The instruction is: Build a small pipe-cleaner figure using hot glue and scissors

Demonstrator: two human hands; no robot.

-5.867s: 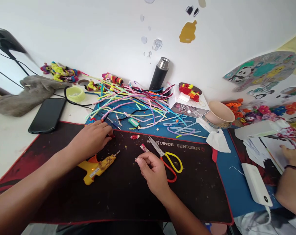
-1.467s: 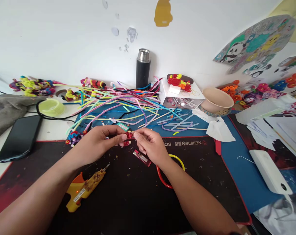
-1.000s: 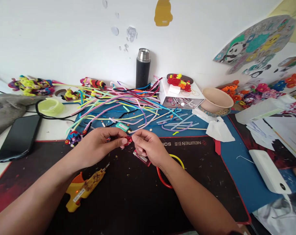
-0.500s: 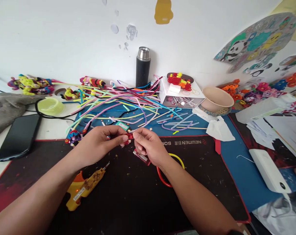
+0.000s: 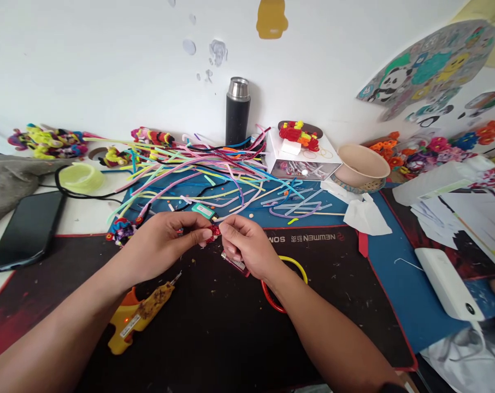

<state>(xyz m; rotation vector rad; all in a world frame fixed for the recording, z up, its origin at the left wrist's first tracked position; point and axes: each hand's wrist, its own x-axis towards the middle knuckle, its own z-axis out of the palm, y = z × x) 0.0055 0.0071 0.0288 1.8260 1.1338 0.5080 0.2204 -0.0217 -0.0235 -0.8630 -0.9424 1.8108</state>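
Note:
Over the black mat (image 5: 214, 327), a small piece of glittery red pipe cleaner (image 5: 212, 233) is pinched between my two hands. My left hand (image 5: 174, 237) grips it from the left with thumb and fingers. From the right, my right hand (image 5: 247, 243) is closed on its other end, thumb on top. The fingers hide most of its shape. Just below the right hand lies a flat red item with a pale label (image 5: 236, 265), partly covered. A yellow glue gun (image 5: 135, 319) with a lit orange light rests below my left forearm. A red-and-yellow ring (image 5: 272, 303) is partly behind my right wrist.
Loose coloured pipe cleaners (image 5: 198, 164) spread across the back. Behind them stand a black flask (image 5: 237, 114) and a white box (image 5: 308, 155). A bowl (image 5: 362, 166), tissue (image 5: 368, 215) and white power bank (image 5: 448, 284) are on the right, a phone (image 5: 28, 229) on the left.
The fingertips of my right hand have shifted slightly left and down against the red pipe cleaner. Both hands still hold it, and the whole view has moved a little.

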